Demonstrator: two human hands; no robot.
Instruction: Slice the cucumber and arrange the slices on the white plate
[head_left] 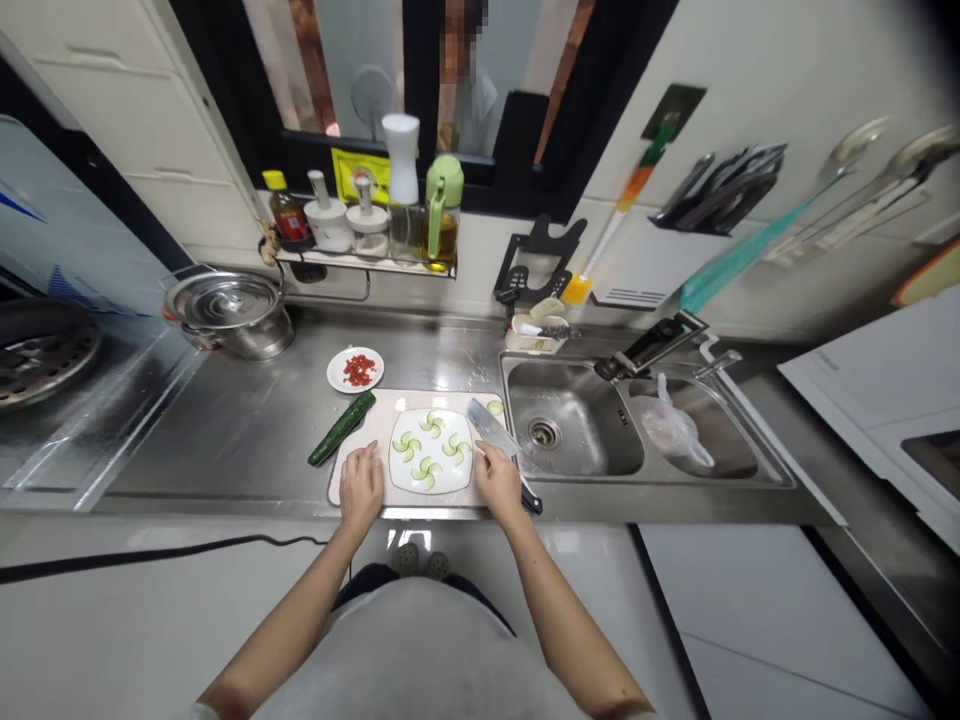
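Observation:
A white squarish plate (430, 480) lies on a pale cutting board (397, 400), with cucumber slices (427, 472) arranged in several pinwheels. My left hand (361, 487) rests on the board left of the plate, fingers stretched out and holding nothing. At the plate's right rim, my right hand (496, 482) has its fingers curled together; what is between them, if anything, is too small to tell. A kitchen knife (489, 424) lies slanted on the board, partly hidden by that hand. One cucumber slice (495, 407) sits behind the knife. Left of the board lies a dark green cucumber (341, 428).
A small white dish (334, 372) holds chopped red pieces behind the board. To the right is a double sink (577, 420) with a plastic bag (671, 425). A lidded pot (255, 330) stands back left; a bottle rack (360, 262) hangs behind.

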